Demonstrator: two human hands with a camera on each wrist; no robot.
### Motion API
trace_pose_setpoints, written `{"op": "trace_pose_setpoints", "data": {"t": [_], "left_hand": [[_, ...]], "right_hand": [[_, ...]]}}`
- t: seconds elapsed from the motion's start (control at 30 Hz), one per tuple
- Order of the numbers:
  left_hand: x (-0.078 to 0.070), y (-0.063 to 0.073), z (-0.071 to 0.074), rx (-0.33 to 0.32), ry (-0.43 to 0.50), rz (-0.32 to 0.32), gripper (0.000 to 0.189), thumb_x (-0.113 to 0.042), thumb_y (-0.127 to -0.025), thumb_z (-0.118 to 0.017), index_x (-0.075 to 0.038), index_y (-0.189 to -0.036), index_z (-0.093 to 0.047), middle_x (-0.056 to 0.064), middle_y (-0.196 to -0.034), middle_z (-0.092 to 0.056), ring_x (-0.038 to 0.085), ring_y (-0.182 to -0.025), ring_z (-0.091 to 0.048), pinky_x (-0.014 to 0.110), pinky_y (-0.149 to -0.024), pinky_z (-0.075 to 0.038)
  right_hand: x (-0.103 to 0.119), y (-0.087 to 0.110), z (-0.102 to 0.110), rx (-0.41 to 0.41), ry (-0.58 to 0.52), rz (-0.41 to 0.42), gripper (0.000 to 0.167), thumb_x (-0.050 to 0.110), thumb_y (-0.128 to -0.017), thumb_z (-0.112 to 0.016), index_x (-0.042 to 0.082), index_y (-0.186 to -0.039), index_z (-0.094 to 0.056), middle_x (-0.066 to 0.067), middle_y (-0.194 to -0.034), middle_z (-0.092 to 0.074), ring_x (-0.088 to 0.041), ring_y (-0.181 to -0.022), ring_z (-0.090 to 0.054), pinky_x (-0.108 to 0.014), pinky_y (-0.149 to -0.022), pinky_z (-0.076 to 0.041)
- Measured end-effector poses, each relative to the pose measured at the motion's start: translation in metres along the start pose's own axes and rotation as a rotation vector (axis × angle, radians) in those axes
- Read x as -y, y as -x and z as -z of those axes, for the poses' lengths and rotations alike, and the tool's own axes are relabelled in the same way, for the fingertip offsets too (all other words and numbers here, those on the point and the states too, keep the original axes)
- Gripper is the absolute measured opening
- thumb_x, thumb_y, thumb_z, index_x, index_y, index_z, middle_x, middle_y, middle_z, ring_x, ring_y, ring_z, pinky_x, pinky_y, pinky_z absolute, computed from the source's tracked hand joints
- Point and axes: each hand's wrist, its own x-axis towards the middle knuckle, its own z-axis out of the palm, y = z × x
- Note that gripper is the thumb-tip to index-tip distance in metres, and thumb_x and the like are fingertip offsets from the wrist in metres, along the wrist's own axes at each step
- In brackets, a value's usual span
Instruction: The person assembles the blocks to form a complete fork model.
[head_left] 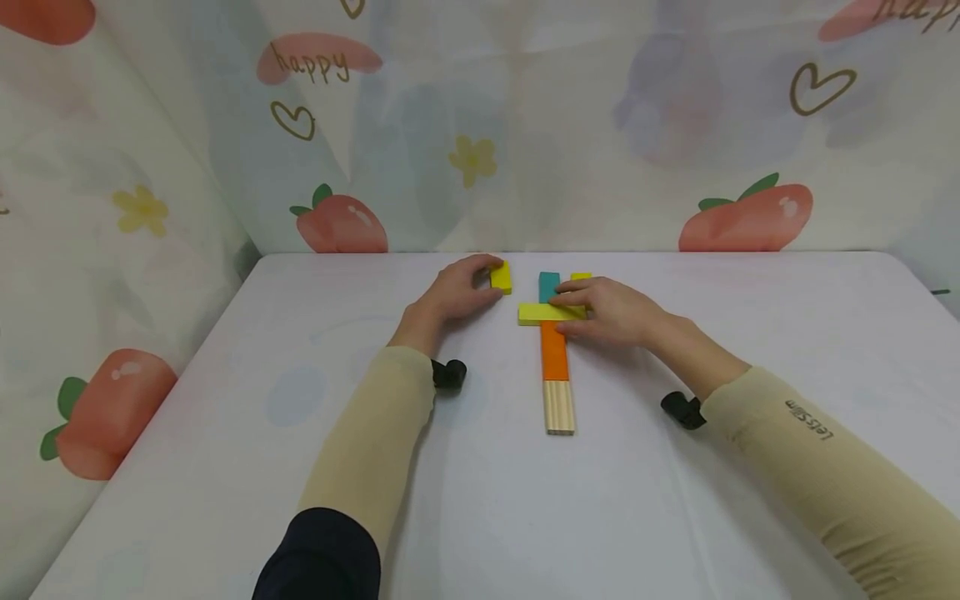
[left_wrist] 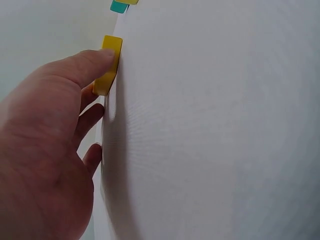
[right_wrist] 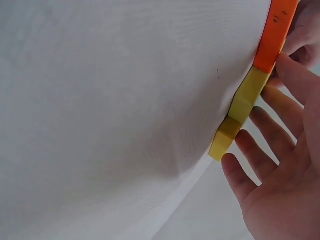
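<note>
My left hand (head_left: 465,287) pinches a small yellow block (head_left: 502,279) upright near the table's back edge; in the left wrist view the thumb lies along the block (left_wrist: 108,65). Right of it, my right hand (head_left: 615,312) holds a flat yellow-green block (head_left: 536,314) at its right end, thumb on the near side, index finger on the far side. The block lies crosswise between a teal block (head_left: 549,286) behind and an orange block (head_left: 554,354) in front. Another yellow block (head_left: 581,276) shows partly behind the right fingers. The right hand's other fingers are spread in the right wrist view.
A plain striped wood block (head_left: 558,408) continues the line from the orange block toward me. The white table (head_left: 480,500) ends at its back edge against a patterned cloth (head_left: 525,125). Another cloth hangs along the left side. Black wrist cameras (head_left: 450,375) sit below both hands.
</note>
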Motion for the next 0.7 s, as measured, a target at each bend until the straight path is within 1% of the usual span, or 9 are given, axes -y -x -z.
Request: {"op": "trace_pose_setpoints", "data": {"t": [0.1,0.3,0.37,0.57,0.7], "left_hand": [[0.0012,-0.0002,-0.0005,0.004,-0.006,-0.010,0.052,-0.028,-0.097,-0.069,-0.022,-0.146,-0.053,-0.002,-0.153,-0.046,0.019,-0.141,-0.038,0.037,-0.119,-0.026],[0.0015,0.0008,-0.0002,0.013,0.005,-0.062,0.052,-0.027,-0.096,-0.069,-0.021,-0.146,-0.054,-0.001,-0.153,-0.046,0.020,-0.143,-0.037,0.036,-0.119,-0.025],[0.0006,0.0017,0.0004,0.018,0.010,-0.069,0.053,-0.027,-0.096,-0.069,-0.021,-0.146,-0.053,-0.001,-0.153,-0.046,0.020,-0.142,-0.037,0.036,-0.119,-0.025],[-0.0038,0.0052,0.0008,0.030,0.015,-0.069,0.053,-0.027,-0.097,-0.069,-0.020,-0.146,-0.053,-0.001,-0.153,-0.046,0.019,-0.142,-0.037,0.035,-0.119,-0.025],[-0.0070,0.0070,-0.0004,0.028,0.014,-0.049,0.052,-0.029,-0.096,-0.070,-0.022,-0.146,-0.054,-0.002,-0.153,-0.046,0.019,-0.141,-0.037,0.037,-0.119,-0.026]], "right_hand": [[0.0005,-0.0007,-0.0005,0.004,0.002,0.003,0.051,0.028,-0.097,-0.068,0.003,-0.140,-0.060,-0.022,-0.148,-0.049,-0.043,-0.139,-0.039,-0.059,-0.113,-0.030],[0.0012,-0.0012,-0.0006,0.006,0.000,0.006,0.051,0.028,-0.097,-0.069,0.003,-0.140,-0.060,-0.022,-0.147,-0.049,-0.044,-0.139,-0.039,-0.059,-0.113,-0.030],[0.0015,-0.0012,-0.0003,0.008,-0.003,0.002,0.051,0.029,-0.097,-0.069,0.003,-0.140,-0.060,-0.022,-0.148,-0.049,-0.043,-0.139,-0.039,-0.059,-0.113,-0.030],[0.0013,-0.0007,0.0000,0.009,-0.003,-0.010,0.052,0.030,-0.097,-0.068,0.003,-0.141,-0.059,-0.022,-0.148,-0.048,-0.043,-0.140,-0.038,-0.060,-0.113,-0.030],[0.0009,-0.0002,0.0001,0.004,-0.007,-0.010,0.052,0.030,-0.097,-0.069,0.003,-0.140,-0.059,-0.022,-0.148,-0.049,-0.044,-0.139,-0.038,-0.060,-0.113,-0.030]]}}
